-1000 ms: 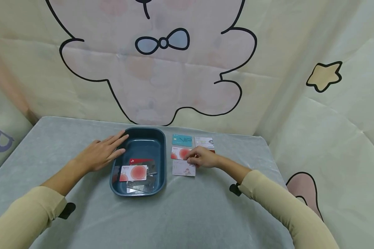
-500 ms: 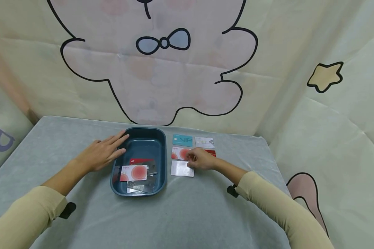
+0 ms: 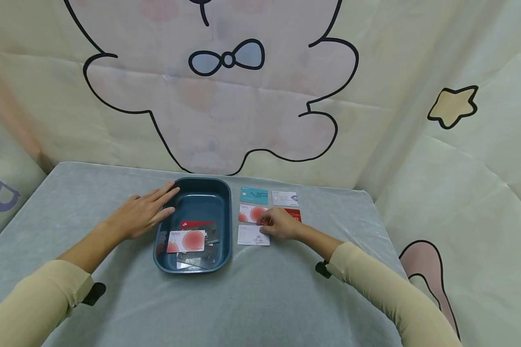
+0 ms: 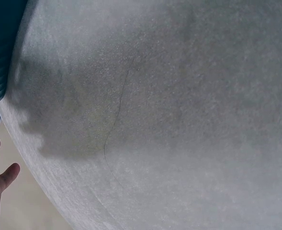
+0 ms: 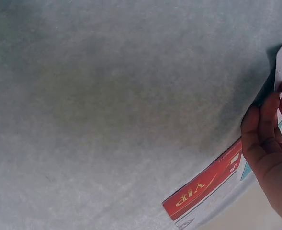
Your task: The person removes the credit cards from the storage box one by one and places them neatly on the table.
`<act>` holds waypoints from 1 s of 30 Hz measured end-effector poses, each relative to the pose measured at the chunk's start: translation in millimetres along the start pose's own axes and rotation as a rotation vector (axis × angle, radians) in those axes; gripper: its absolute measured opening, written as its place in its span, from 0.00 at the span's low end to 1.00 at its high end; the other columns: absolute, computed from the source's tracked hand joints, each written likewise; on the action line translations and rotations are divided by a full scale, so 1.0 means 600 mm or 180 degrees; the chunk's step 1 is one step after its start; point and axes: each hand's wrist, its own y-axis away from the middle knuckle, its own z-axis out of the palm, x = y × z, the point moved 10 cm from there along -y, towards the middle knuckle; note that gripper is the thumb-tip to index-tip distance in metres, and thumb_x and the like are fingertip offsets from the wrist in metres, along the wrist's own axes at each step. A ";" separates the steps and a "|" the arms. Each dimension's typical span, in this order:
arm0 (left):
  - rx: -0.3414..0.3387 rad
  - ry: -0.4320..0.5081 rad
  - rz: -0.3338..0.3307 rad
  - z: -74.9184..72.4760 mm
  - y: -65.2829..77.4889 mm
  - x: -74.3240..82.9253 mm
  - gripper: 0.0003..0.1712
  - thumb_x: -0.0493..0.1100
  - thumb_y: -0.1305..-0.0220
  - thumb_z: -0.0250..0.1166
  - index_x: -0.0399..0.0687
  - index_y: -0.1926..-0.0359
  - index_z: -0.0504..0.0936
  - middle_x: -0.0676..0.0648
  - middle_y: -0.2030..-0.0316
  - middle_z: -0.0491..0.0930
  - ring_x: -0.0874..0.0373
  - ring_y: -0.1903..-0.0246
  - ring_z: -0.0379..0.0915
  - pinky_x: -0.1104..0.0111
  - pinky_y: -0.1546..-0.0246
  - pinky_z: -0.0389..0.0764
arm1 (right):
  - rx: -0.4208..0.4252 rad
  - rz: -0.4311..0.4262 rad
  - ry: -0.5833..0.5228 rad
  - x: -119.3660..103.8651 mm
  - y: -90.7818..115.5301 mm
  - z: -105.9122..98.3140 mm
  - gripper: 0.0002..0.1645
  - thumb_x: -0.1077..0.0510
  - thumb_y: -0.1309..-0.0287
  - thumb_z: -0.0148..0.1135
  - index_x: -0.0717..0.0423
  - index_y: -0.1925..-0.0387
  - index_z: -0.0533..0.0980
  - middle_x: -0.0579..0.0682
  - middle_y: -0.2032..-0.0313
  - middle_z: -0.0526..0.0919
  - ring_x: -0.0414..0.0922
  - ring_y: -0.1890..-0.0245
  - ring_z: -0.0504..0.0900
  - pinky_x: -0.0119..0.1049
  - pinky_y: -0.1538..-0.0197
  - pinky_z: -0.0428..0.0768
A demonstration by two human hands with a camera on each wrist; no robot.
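Beside the blue tray, the right hand pinches a white card pointing lengthwise left; the left hand lies spread.

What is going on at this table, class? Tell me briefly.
A person's right hand pinches a pale card near the cloth; whether it lies fully flat is unclear. Beyond it are other cards, including a turquoise one and a red one partly hidden by that hand. The left hand rests on the left side of a blue tray, which holds several overlapping cards.
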 end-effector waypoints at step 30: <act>0.0023 -0.0047 0.0009 -0.002 0.001 0.004 0.38 0.57 0.25 0.52 0.45 0.23 0.55 0.37 0.24 0.50 0.32 0.31 0.58 0.31 0.43 0.65 | 0.0275 -0.0126 -0.1001 -0.130 -0.027 -0.094 0.19 0.57 0.31 0.60 0.61 0.42 0.75 0.55 0.51 0.81 0.54 0.58 0.87 0.41 0.55 0.85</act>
